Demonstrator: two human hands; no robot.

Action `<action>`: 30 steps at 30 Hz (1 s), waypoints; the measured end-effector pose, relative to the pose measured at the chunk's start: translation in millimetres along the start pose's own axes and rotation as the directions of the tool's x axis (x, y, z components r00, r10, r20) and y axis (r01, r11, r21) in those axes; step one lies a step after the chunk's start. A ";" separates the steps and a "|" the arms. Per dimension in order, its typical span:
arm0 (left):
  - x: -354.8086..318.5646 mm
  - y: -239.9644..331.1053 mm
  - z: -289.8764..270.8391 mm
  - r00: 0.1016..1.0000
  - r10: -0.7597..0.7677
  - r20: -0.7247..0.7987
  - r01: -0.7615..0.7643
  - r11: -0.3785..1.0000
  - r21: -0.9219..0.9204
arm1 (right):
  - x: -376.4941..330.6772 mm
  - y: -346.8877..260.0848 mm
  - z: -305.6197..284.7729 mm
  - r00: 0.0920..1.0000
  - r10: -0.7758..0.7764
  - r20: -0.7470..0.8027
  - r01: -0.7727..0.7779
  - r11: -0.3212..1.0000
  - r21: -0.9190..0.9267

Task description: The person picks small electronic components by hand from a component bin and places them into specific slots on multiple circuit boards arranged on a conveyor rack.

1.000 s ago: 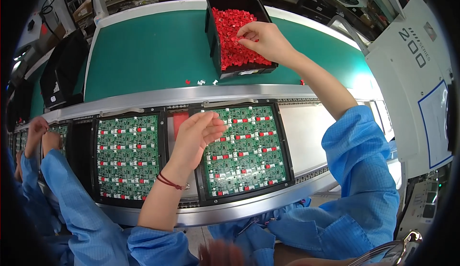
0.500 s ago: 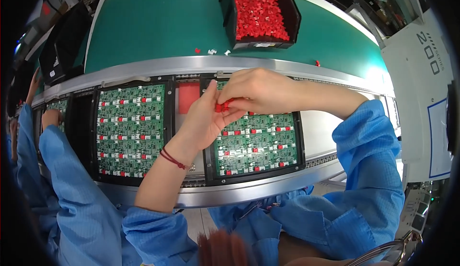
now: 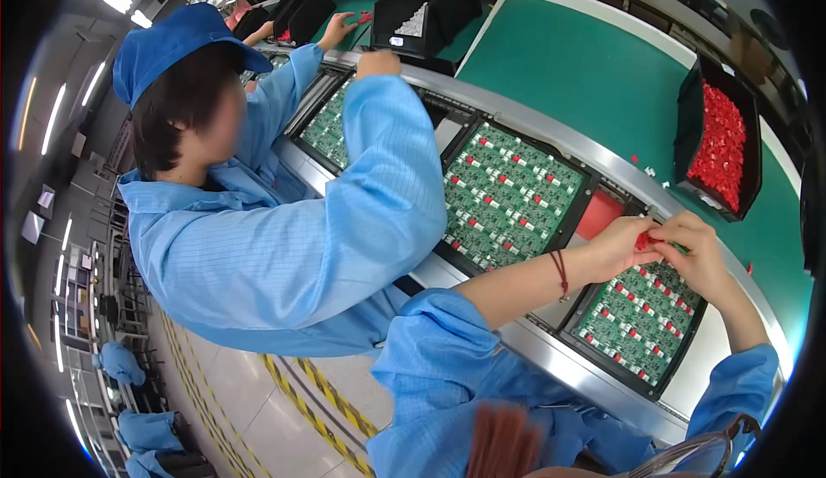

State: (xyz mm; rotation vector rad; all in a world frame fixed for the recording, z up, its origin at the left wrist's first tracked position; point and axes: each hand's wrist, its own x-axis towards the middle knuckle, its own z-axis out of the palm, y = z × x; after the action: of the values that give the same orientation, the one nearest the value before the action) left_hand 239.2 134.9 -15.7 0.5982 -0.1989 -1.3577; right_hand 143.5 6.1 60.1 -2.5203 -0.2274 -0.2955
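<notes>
My left hand (image 3: 618,247), with a dark red cord at its wrist, is cupped round a few small red plastic parts (image 3: 644,240). My right hand (image 3: 695,250) meets it, its thumb and fingers pinched on a red part from that little bunch. Both hands hover over the far end of a green circuit board panel (image 3: 638,321) in a black frame. Rows of white connectors and red parts dot that panel. My fingers cover some of the red parts held.
A black bin of red parts (image 3: 721,147) stands on the green worktop (image 3: 568,56). A second framed board panel (image 3: 509,198) lies left on the metal-edged conveyor. Beside me, a co-worker in blue (image 3: 284,246) reaches over another panel (image 3: 329,129). A red sheet (image 3: 600,214) lies between frames.
The view has swung left, bringing the co-worker and aisle in and shifting my hands to the right of the picture. My hands still meet at the red parts.
</notes>
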 end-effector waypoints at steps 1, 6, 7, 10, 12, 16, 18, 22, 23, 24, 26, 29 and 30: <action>-2.8 -0.5 -2.1 1.000 -0.008 -0.001 0.008 1.000 0.000 | -4.6 -2.7 0.9 0.997 0.081 -0.018 -0.080 0.996 0.046; -1.3 8.6 -15.3 0.996 0.084 0.020 -0.086 0.986 0.144 | 3.0 1.8 -2.2 0.999 0.048 0.005 -0.049 0.998 0.037; -0.9 6.6 -18.3 0.992 0.129 -0.014 -0.130 0.991 -0.036 | -0.5 0.0 -8.5 0.999 -0.038 -0.035 0.037 0.999 -0.029; -4.3 24.9 13.0 0.976 0.156 -0.152 -0.128 0.975 0.181 | -25.6 -8.3 -34.1 0.994 -0.032 -0.104 0.025 0.997 -0.072; -5.0 27.9 7.6 0.970 0.144 -0.198 -0.098 0.969 0.227 | -50.2 -4.2 -41.7 1.000 0.008 -0.026 -0.010 0.994 -0.105; -7.8 23.8 10.0 0.980 0.087 -0.181 -0.041 0.969 0.243 | -118.9 0.4 -32.3 0.944 0.301 0.138 -0.308 0.951 0.034; -9.2 24.3 10.4 0.989 0.060 -0.134 -0.029 0.975 0.222 | -130.2 -4.9 -23.1 0.925 0.354 0.138 -0.358 0.934 0.006; -8.9 27.3 5.9 0.984 0.114 -0.137 -0.072 0.958 0.277 | -133.7 -7.3 -17.1 0.916 0.374 0.143 -0.374 0.927 -0.025; -9.2 27.4 7.3 0.979 0.136 -0.154 -0.086 0.951 0.297 | -134.0 -7.6 -14.5 0.922 0.359 0.148 -0.359 0.933 -0.027; -12.8 28.5 9.4 0.976 0.147 -0.161 -0.094 0.950 0.296 | -131.6 -6.4 -11.3 0.924 0.348 0.155 -0.348 0.937 -0.026; -16.2 28.5 12.4 0.976 0.139 -0.166 -0.086 0.952 0.294 | -127.3 -4.4 -3.2 0.947 0.287 0.142 -0.289 0.957 -0.004; -14.2 26.7 11.1 0.968 0.142 -0.208 -0.074 0.949 0.307 | -107.3 -4.7 10.5 0.933 0.335 0.135 -0.344 0.938 0.052; -11.9 26.2 8.5 0.971 0.135 -0.199 -0.069 0.949 0.306 | -109.2 0.4 18.3 0.915 0.378 0.143 -0.389 0.919 0.059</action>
State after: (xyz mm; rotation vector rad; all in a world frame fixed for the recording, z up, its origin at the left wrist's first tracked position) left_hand 255.0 146.2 7.2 0.9720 -0.2556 -1.1590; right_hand 41.6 5.7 16.8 -2.4329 0.2037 0.0353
